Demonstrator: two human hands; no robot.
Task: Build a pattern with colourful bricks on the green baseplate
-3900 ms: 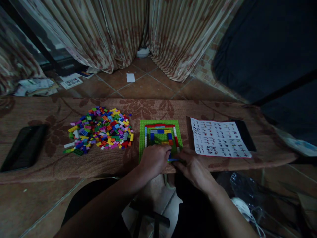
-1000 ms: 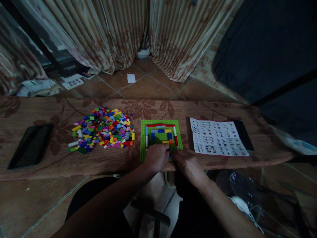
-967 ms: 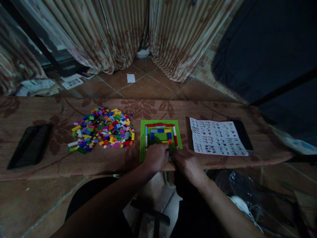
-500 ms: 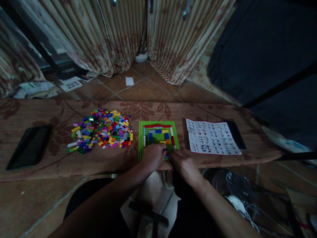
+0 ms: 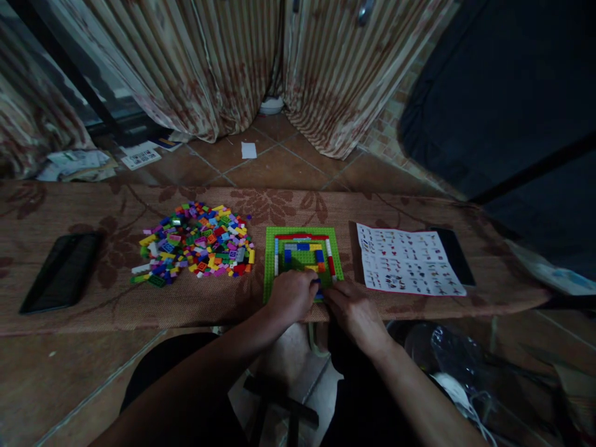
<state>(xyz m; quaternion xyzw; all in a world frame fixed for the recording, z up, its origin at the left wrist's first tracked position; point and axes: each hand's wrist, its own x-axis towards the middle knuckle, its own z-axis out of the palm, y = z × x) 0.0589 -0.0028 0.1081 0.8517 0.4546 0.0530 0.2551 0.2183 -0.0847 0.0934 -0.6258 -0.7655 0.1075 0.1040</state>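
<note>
2 bare forearms reach forward from the lower edge, angled inward, so the 2 hands nearly meet at the middle. The left hand is palm down, its fingers curled under in a closed grip. The right hand lies lower and flatter, fingers pointing inward, fingertips near the left hand's. Both wrists look nearly straight.

You are wearing black or very dark clothing over your legs, its details fading into shadow; your forearms, left hand and right hand are showing bare.
</note>
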